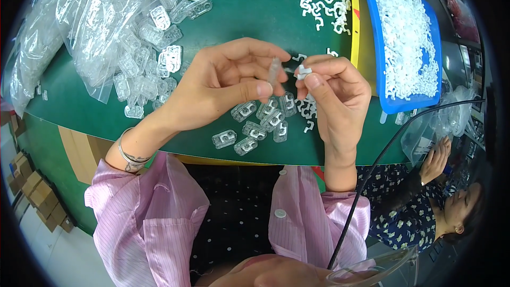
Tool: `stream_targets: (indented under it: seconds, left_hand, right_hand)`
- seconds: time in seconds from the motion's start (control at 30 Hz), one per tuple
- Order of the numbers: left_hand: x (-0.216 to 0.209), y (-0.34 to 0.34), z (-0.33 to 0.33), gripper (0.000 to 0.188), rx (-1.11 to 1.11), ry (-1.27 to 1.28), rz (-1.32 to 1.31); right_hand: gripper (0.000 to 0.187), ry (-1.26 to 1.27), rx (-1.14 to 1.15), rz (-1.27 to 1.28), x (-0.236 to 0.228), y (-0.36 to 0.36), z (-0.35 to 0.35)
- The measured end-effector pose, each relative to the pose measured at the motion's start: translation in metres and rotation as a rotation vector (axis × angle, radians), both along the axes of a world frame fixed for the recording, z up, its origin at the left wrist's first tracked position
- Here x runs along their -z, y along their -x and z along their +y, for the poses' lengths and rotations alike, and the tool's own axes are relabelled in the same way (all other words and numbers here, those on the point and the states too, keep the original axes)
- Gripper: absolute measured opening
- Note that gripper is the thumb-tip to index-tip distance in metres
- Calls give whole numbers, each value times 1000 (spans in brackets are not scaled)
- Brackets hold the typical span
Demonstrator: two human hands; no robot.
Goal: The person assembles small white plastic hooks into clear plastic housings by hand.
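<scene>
Above a green table [297, 151], my left hand [215, 82] pinches a small clear plastic piece [274, 70] upright between thumb and fingers. My right hand [342, 93] grips a little white plastic clip [303, 72] between thumb and forefinger, a short way from the clear piece. The two parts look apart, though blur hides the finer detail. Below my hands lie several clear oval-ended housings [249, 130]. More white clips [308, 109] rest partly behind my right hand. Left of my left hand spreads a heap of clear housings [141, 82].
A large clear plastic bag [90, 26] covers the far left. Loose white clips [321, 0] lie at the back, beside a yellow strip [355, 37]. Right of it stands a blue tray [397, 106] full of clips. A black cable [366, 180] crosses at right, near another person's hand [436, 162].
</scene>
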State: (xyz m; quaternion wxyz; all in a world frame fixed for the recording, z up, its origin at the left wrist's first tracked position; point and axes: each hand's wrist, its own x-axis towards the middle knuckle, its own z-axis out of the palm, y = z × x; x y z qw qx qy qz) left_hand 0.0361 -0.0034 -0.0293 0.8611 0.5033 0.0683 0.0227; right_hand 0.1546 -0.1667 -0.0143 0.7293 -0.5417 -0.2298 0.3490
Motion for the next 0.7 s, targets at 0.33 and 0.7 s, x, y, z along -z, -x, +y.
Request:
stream_targets:
  seconds: [0.33, 0.7]
  left_hand:
    - [-7, -2, -3, 24, -185, -184, 102]
    - [3, 7, -17, 21, -169, -32, 31]
  right_hand:
    - [16, 38, -43, -160, 0, 14, 7]
    - [14, 210, 69, -496, 9, 21, 8]
